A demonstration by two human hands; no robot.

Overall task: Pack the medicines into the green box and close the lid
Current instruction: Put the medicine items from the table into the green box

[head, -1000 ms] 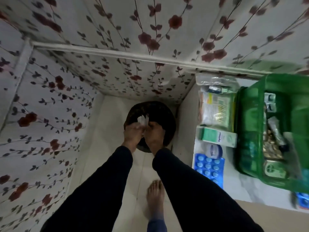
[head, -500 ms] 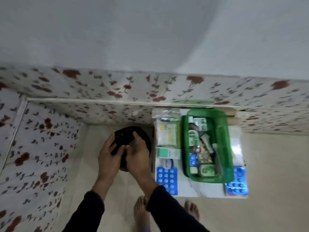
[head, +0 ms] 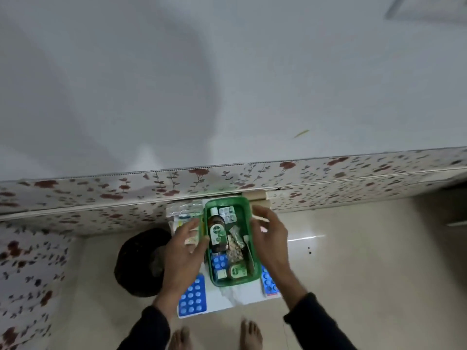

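Note:
The green box (head: pixel 231 282) stands open on a low white surface (head: pixel 235 298), holding a brown bottle (head: pixel 216 232) with a green label, blister strips and small packs. My left hand (head: pixel 183 256) hovers at the box's left side, fingers spread, empty. To the right of the box my right hand (head: pixel 271 241) is open too, fingers apart. A blue blister pack (head: pixel 193 298) lies left of the box near the front. Another blue pack (head: pixel 269 282) peeks out on the right. More packets (head: pixel 183 214) lie behind my left hand. No lid is visible.
A dark round bin (head: pixel 137 266) sits on the floor left of the white surface. A flower-patterned wall panel (head: pixel 101 198) runs behind the box. Two cardboard rolls (head: pixel 255 195) lie at the back right. My bare feet (head: pixel 250 334) stand on the beige floor.
Both hands left the dark bin and moved right to either side of the green box. The white scrap held over the bin is gone. The view has pulled up and away.

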